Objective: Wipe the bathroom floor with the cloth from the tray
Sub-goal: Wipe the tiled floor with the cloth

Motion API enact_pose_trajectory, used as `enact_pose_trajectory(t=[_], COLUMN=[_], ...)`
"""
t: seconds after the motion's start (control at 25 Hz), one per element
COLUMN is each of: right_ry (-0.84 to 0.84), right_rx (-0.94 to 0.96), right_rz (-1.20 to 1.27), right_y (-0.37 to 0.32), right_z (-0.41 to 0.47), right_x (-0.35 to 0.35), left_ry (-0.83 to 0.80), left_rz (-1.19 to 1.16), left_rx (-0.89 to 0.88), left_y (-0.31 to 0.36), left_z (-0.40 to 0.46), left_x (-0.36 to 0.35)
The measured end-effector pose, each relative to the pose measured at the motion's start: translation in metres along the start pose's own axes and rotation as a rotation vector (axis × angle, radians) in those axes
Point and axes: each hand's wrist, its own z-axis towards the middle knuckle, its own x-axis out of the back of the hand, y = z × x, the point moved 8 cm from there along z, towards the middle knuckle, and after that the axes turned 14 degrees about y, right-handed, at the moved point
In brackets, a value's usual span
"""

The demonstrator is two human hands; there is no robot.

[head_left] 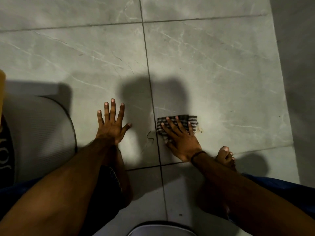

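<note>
A dark cloth with pale stripes (190, 120) lies flat on the grey marbled tile floor (213, 68), just right of a grout line. My right hand (180, 137) presses down on the cloth with the fingers spread, covering most of it. My left hand (111, 124) rests flat on the bare tile to the left of that grout line, fingers apart, holding nothing. A small brownish stain (200, 129) shows on the tile at the cloth's right edge. A thin dark squiggle (150, 136) lies on the floor between the hands.
A grey ribbed mat (42, 133) with a dark rim lies at the left. My bare foot (225, 156) stands behind the right wrist. A darker grey strip (296, 65) runs down the right side. A pale rounded object (162, 231) shows at the bottom edge.
</note>
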Motion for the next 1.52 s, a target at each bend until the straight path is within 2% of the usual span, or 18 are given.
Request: enact_pose_trajectory(t=[0.08,0.16,0.28,0.36,0.48,0.64,0.76,0.84,0.92,1.0,1.12,1.2,1.36,1.52], right_ry=[0.013,0.033,0.027,0.043,0.034,0.018,0.031,0.109,0.171,0.14,0.079,0.074,0.101,0.105], right_rx=[-0.129,-0.125,0.147,0.238,0.166,-0.005,0.169,0.274,0.215,0.046,-0.159,-0.161,0.019,-0.017], right_rz=[0.048,0.066,0.003,0.016,0.026,0.043,-0.001,0.006,0.016,0.029,0.044,0.053,0.031,0.0], right_y=[-0.012,-0.041,-0.061,-0.046,-0.032,-0.061,-0.073,-0.06,-0.031,-0.014,-0.032,-0.051,-0.049,-0.018], right_z=[0.018,0.022,-0.012,-0.032,-0.022,0.015,-0.006,-0.035,-0.051,-0.044,-0.015,-0.013,-0.073,-0.096], right_x=[-0.002,-0.005,-0.016,-0.016,-0.015,-0.018,-0.022,-0.019,-0.014,-0.014,-0.022,-0.025,-0.041,-0.046], left_ry=[-0.049,-0.09,-0.134,-0.131,-0.136,-0.122,-0.145,-0.154,-0.168,-0.156,-0.161,-0.161,-0.164,-0.163], left_rz=[-0.007,0.002,0.0,-0.009,-0.032,-0.042,-0.04,-0.032,-0.041,-0.022,-0.032,-0.025,-0.01,-0.006], left_rx=[0.012,0.034,0.045,0.042,0.031,0.009,0.012,0.012,0.018,0.02,0.026,0.02,0.026,0.024], left_y=[-0.001,-0.003,-0.003,-0.003,-0.003,-0.003,-0.002,-0.002,-0.001,-0.003,-0.002,-0.002,-0.001,0.0], left_z=[0.005,0.008,0.009,0.01,0.01,0.011,0.009,0.009,0.01,0.01,0.011,0.01,0.009,0.008], left_x=[-0.004,-0.006,-0.007,-0.006,-0.007,-0.007,-0.005,-0.005,-0.006,-0.006,-0.006,-0.007,-0.003,-0.002])
